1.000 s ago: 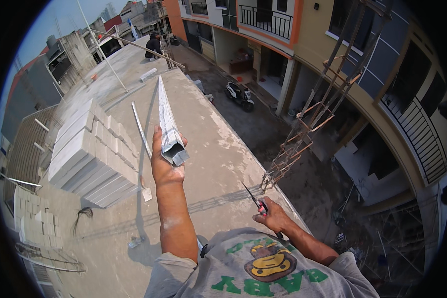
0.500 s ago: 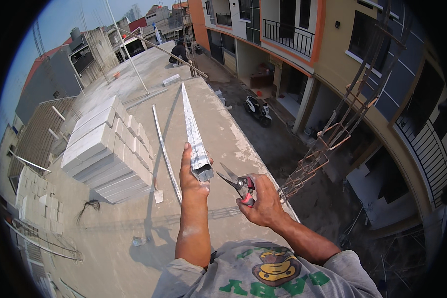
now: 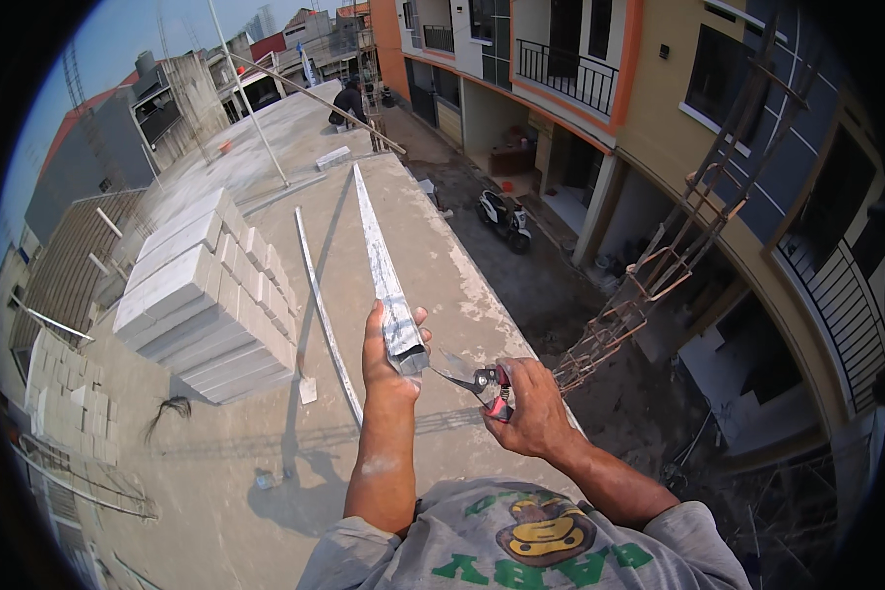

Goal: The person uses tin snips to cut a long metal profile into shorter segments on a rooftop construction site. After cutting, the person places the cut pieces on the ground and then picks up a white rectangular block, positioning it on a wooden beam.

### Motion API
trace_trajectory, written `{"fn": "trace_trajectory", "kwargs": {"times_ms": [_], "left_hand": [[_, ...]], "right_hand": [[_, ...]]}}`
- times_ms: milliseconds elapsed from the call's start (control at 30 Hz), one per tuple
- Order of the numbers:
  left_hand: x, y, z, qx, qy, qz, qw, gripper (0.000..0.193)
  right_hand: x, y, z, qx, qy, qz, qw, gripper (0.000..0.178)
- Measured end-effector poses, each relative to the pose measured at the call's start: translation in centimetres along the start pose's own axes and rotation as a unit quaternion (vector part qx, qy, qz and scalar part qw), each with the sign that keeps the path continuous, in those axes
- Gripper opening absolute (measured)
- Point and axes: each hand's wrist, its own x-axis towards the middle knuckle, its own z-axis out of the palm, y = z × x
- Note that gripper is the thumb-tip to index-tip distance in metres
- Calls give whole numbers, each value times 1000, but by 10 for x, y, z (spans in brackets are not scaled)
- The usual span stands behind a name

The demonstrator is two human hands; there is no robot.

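Note:
My left hand (image 3: 391, 364) is wrapped round the near end of a long, whitish metal channel (image 3: 382, 256). The channel stretches away from me, and its hollow, dark end faces back toward my body. In my right hand (image 3: 536, 408) is a pair of tin snips (image 3: 484, 379) with red-and-black handles, gripped in a closed fist. Their blades point left at the channel's open end, close by it; whether they touch the metal I cannot tell. Part of the handles is hidden by my fingers.
A large stack of pale blocks (image 3: 206, 305) stands to the left, with more blocks (image 3: 69, 398) behind. Another thin metal strip (image 3: 326, 315) lies on the concrete. The slab edge drops to a lane with a scooter (image 3: 504, 218). Rusty rebar (image 3: 649, 275) rises at right; a person (image 3: 347, 101) crouches far off.
The snips have moved slightly right and down and turned, their blades now pointing at the channel's end. My left hand and the channel's near end have shifted a little down and right.

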Motion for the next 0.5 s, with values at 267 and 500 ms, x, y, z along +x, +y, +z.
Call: {"fn": "trace_trajectory", "kwargs": {"times_ms": [267, 500], "left_hand": [[7, -9, -9, -67, -58, 3, 996, 39], [3, -13, -32, -197, -60, -29, 978, 46]], "right_hand": [[8, -3, 34, -8, 34, 20, 999, 69], [19, -8, 35, -13, 24, -34, 999, 70]]}}
